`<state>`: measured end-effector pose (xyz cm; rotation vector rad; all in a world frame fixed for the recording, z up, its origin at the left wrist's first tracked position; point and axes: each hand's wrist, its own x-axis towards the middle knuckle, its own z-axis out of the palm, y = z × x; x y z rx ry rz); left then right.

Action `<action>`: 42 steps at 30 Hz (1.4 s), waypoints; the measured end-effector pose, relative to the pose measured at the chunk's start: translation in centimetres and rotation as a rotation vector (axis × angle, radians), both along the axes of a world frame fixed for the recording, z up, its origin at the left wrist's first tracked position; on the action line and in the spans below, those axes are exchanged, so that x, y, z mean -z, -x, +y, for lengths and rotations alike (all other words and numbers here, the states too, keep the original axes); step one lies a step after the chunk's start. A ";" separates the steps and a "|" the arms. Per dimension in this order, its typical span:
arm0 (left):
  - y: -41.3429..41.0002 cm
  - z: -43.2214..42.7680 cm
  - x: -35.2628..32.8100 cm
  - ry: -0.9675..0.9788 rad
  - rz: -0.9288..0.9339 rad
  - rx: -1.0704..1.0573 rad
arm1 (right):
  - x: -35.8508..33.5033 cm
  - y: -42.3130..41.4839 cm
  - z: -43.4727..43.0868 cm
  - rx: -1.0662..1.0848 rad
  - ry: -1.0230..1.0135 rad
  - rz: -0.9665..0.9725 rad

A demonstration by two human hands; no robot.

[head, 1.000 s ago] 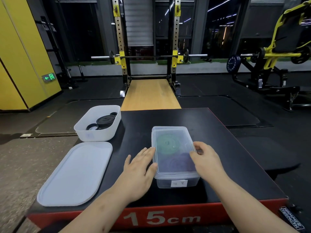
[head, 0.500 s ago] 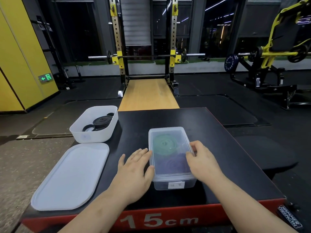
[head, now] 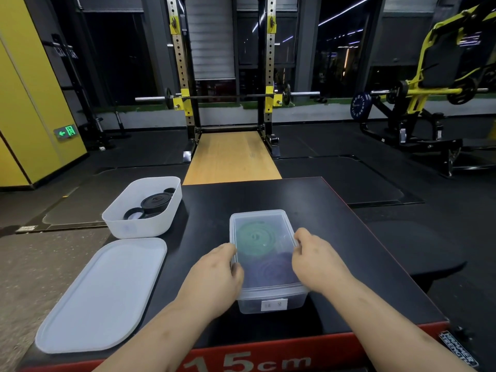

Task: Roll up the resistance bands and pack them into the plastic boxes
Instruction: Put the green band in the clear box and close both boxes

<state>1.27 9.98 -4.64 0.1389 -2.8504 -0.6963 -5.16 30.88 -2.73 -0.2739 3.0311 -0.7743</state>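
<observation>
This gym is dim, and what light reaches me comes from above and to the left: the white tub (head: 139,224) throws a soft shadow rightward across my counter (head: 335,224), and the counter darkens the floor (head: 429,264) on its right. My left hand (head: 214,275) and right hand (head: 316,256), gripping the clear box (head: 268,299) by its long edges, are evenly lit but slightly soft. The box's frosted top hazes the colours beneath. Thin lights streak the black windows (head: 335,49). The wide lens bows the yellow wall (head: 24,103) and the machine (head: 442,84) at the edges.
</observation>
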 end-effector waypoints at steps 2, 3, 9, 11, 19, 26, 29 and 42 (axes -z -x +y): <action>0.4 0.3 -0.4 -0.047 0.011 -0.045 | -0.1 0.0 -0.1 0.005 0.002 -0.016; 0.7 0.4 -0.6 -0.066 0.018 -0.066 | -0.1 -0.1 -0.1 0.005 -0.005 -0.021; 2.3 1.0 -0.7 -0.042 0.046 -0.162 | -0.6 0.0 -0.3 -0.036 -0.196 -0.019; 2.4 1.1 -0.4 -0.092 0.074 -0.179 | -0.8 0.0 -0.2 -0.031 -0.225 -0.018; 3.3 1.1 0.1 0.065 0.093 -0.089 | -0.5 0.0 -0.3 -0.022 -0.224 0.007; 4.0 0.8 -1.7 0.176 -0.042 -0.067 | -2.1 0.5 -0.6 -0.043 -0.345 -0.020; 4.9 1.0 -2.5 0.187 -0.061 -0.057 | -2.3 1.5 -1.1 -0.066 -0.312 0.016; 6.9 -0.5 -0.1 0.025 -0.116 -0.044 | 0.5 3.4 -2.0 -0.236 -0.268 -0.074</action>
